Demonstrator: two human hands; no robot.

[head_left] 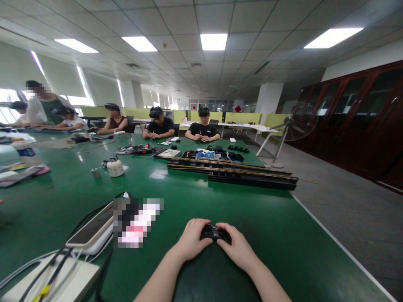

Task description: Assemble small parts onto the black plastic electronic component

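Note:
Both of my hands meet over a small black part point(213, 231) on the green table point(267, 222), near its front edge. My left hand point(191, 240) has its fingers curled round the left side of the part. My right hand point(238, 247) grips the right side with thumb and fingers. A bit of metal shows on top of the part between my thumbs. The underside of the part is hidden by my fingers.
A phone point(92, 229) on a white power bank, with cables, lies to the left. Long black rails point(239, 174) stretch across the table's middle. A white jar point(115, 167), tools and boxes lie beyond. Several people sit at the far end. A fan point(291, 126) stands on the floor at right.

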